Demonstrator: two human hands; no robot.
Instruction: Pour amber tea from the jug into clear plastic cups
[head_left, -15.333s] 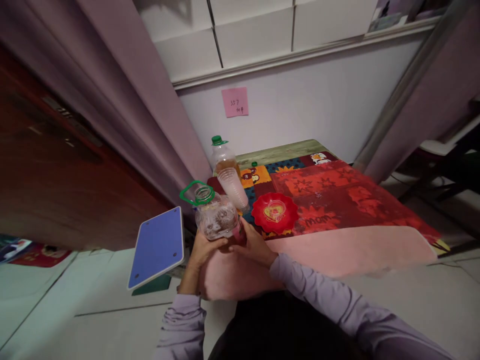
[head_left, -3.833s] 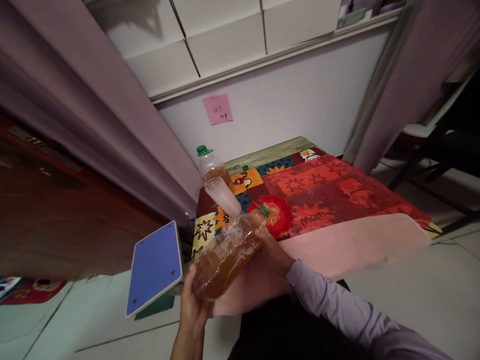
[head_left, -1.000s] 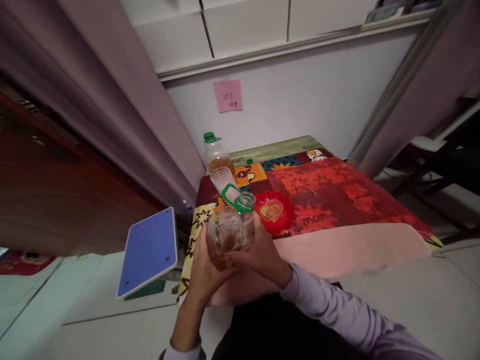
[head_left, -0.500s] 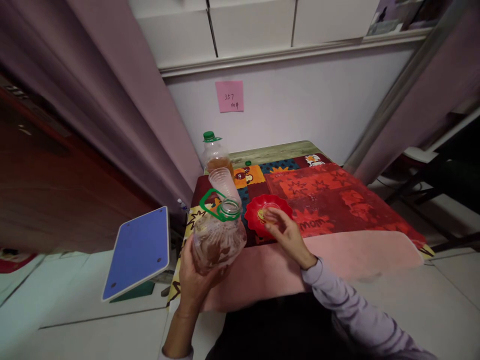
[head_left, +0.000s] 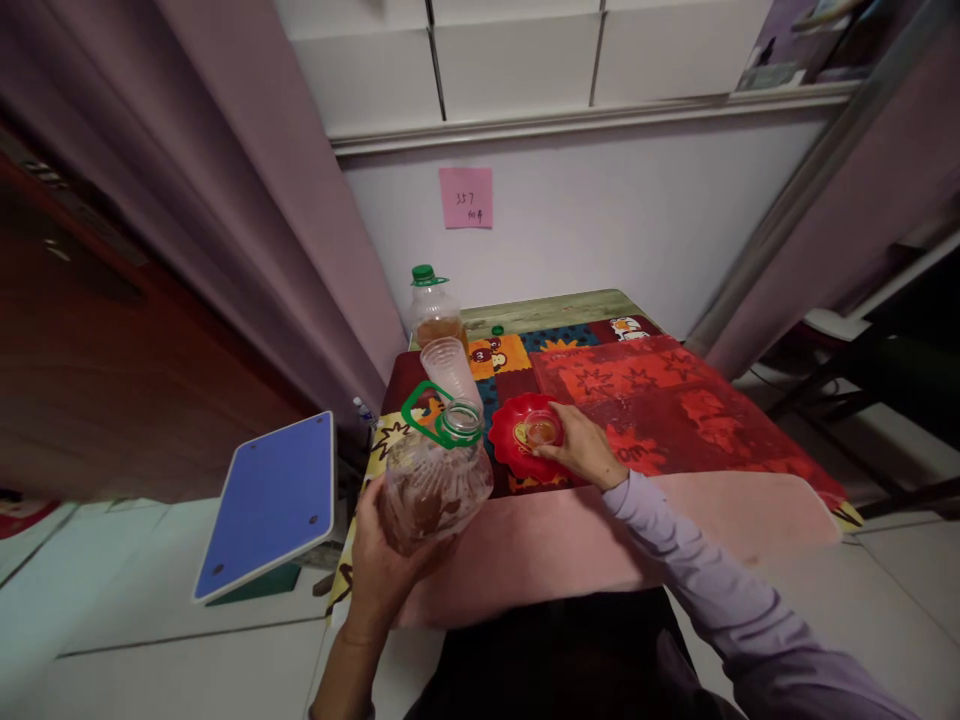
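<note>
My left hand (head_left: 379,565) is wrapped round the lower side of a large clear plastic jug (head_left: 436,495), which has an uncapped mouth and a green carry ring. The jug stands upright or nearly so. My right hand (head_left: 589,447) has its thumb and fingers round a small clear plastic cup (head_left: 543,430) with a little amber liquid in it. That cup is over the red scalloped dish (head_left: 504,455); whether it rests on the dish I cannot tell. Behind the jug's mouth is a stack of clear plastic cups (head_left: 448,368), tilted and partly hidden.
A second jug (head_left: 439,325) with a green cap and amber liquid stands at the table's back left. Nearby lies a loose green cap (head_left: 497,330). A patterned cloth (head_left: 637,390) covers much of the table. A blue-topped stool (head_left: 274,500) stands at the left.
My right hand has shifted slightly right, and its fingers now curve round the small cup's side. The left hand keeps its hold on the jug. The view has shifted slightly.
</note>
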